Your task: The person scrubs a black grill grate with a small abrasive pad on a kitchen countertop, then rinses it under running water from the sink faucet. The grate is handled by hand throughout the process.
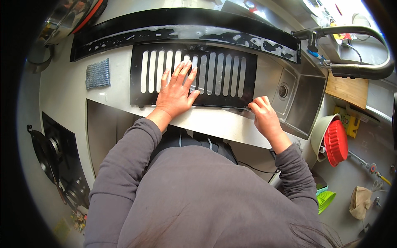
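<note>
A black slotted panel (pixel 249 78), like a range hood grille, lies on the light countertop in front of me, partly over the sink's left side. My left hand (pixel 177 89) rests on its middle with fingers spread. At the panel's near right corner my right hand (pixel 264 115) is closed in a pinch. Something thin and dark shows at its fingertips along the panel's edge, too small to name. Behind the panel lies a long black trough-like piece (pixel 173 20), wet with whitish suds or water. A grey-blue scouring pad (pixel 98 73) sits left of the panel.
The steel sink (pixel 311 97) is on the right, with a curved faucet (pixel 359 71) over its far end. Beyond it are a wooden board (pixel 348 90) and a red basin (pixel 336 142). A black pan (pixel 42 157) stands on the hob at left.
</note>
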Demonstrator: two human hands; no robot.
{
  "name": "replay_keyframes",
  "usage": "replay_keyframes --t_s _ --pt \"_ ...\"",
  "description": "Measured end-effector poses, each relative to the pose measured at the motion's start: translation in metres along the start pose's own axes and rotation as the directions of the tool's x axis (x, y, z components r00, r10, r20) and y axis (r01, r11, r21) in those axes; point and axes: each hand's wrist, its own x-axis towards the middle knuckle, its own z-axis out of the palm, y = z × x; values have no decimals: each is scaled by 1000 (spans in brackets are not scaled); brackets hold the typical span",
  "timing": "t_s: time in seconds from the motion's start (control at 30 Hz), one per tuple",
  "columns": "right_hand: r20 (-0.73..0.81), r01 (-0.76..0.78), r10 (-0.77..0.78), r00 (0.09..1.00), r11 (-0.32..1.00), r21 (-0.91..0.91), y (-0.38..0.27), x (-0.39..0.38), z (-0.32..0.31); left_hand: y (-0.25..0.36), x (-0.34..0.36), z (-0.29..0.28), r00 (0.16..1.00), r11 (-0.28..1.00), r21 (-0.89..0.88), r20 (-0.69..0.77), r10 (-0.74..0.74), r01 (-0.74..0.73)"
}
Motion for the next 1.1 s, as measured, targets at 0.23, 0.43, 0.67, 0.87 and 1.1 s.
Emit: replay_keyframes --t_s 0.23,0.43,0.67,0.87,1.1 --pt "47 -67 60 997 985 161 -14 23 15 1 0 0 1000 1000 2 5 -14 14" --pt "234 -95 112 966 992 -84 -3 29 -1 0 1 0 1000 1000 21 -6 -17 17" --pt "150 -160 115 982 927 338 -13 37 8 0 -1 0 1000 1000 -8 8 -15 15" --pt "229 -83 61 971 993 87 -5 37 -5 -1 -2 1 1000 1000 -9 7 -18 18" --pt "88 -327 415 906 550 768 -23 40 24 -1 0 1 1000 1000 -4 9 -12 12"
